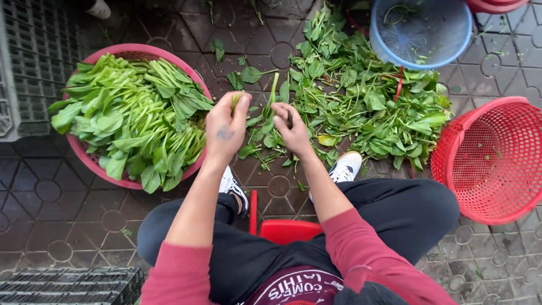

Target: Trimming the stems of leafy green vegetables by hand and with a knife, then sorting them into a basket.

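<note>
Meanwhile pink basin heaped with greens; both hands' fingers pinch stalk, apparently; red basket near-empty.

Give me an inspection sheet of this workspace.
Surface: wet dark paving tiles.
Job's things: green stem held upright by the right hand; pink basket piled with sorted greens; loose greens heap on the ground.
Clutter: stray leaves.
Grips: left hand pinches a small stem; right hand closed on the green stem.
Cables: nothing seen.
Surroundings: blue basket, red basket, grey crates, red stool.
</note>
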